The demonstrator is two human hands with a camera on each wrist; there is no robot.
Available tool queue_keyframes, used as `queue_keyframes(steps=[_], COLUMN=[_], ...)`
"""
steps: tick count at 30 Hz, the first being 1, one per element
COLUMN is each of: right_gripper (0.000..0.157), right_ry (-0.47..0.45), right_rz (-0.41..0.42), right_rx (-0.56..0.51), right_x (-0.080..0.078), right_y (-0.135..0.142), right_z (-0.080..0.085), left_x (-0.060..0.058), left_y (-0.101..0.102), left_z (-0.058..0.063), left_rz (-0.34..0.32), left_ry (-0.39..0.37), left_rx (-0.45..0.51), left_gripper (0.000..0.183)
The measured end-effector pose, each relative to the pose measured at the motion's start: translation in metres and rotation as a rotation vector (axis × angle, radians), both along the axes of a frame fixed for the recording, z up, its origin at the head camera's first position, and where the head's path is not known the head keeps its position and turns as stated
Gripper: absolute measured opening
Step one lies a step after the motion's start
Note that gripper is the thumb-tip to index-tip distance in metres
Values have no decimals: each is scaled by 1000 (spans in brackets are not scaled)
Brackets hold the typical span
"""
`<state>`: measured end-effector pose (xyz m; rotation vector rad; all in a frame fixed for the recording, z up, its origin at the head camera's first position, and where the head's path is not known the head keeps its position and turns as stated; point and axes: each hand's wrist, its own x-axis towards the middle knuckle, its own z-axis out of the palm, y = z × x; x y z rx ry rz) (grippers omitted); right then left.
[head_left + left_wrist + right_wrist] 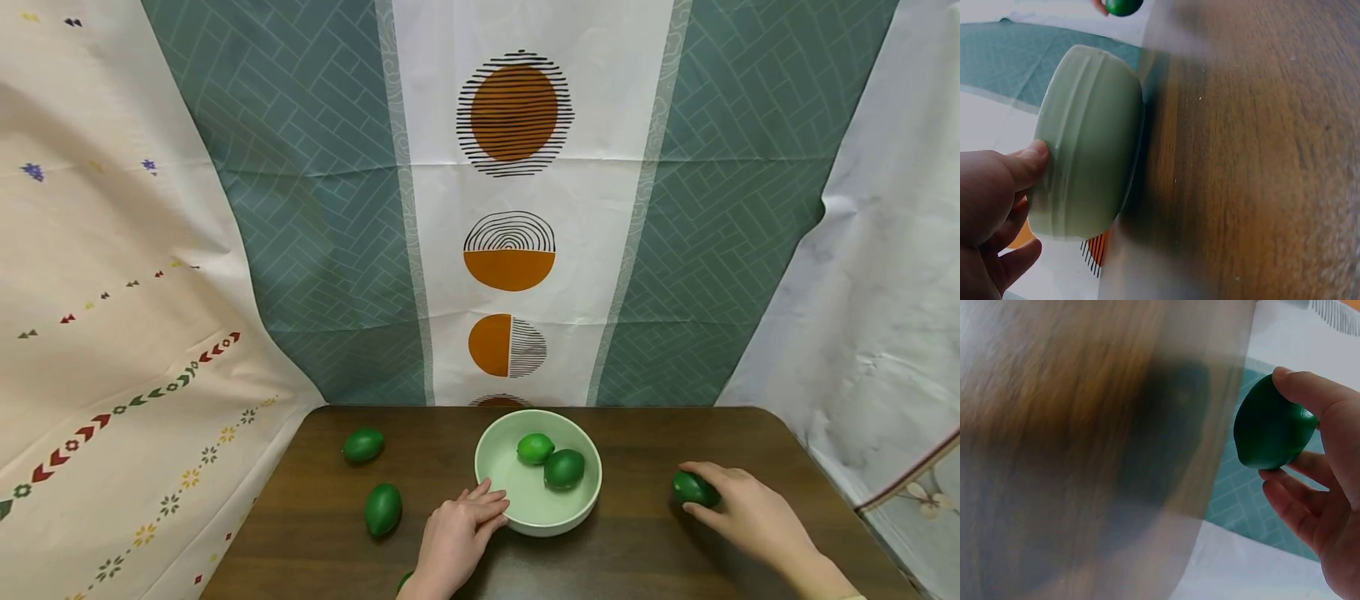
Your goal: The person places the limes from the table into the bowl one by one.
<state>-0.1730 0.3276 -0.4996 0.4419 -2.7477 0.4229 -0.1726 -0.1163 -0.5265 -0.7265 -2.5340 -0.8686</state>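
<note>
My left hand [463,533] holds the near left rim of a pale green bowl [491,454]. In the left wrist view the thumb [1035,153] lies against the bowl's outer wall [1088,137], near the rim. A bright green lime [536,448] and a darker, larger one [564,468] lie together inside the bowl. To the right, my right hand [750,508] pinches a dark green lime [693,489] between thumb and fingers. The right wrist view shows this lime [1272,425] raised off the table, its shadow cast on the wood.
On the dark wooden table [630,558], two green limes [363,446] [383,509] lie left of the bowl. Another green lime [404,581] is mostly hidden by the left wrist. A patterned cloth [315,208] hangs behind, with pale cloths at both sides.
</note>
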Motion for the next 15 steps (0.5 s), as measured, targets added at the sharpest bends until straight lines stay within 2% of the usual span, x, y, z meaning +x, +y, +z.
queue_keyframes(steps=[5,15], right_gripper=[57,59], right_ry=[-5,31], right_rz=[0,-7], right_rx=[-9,-39], right_x=[1,3], right_y=[-13,-43], right_z=[9,28], left_x=[0,1], left_y=[0,1], left_z=[2,3], left_rz=[3,8], left_ry=[-31,-33], left_rx=[1,0], left_gripper=[24,24])
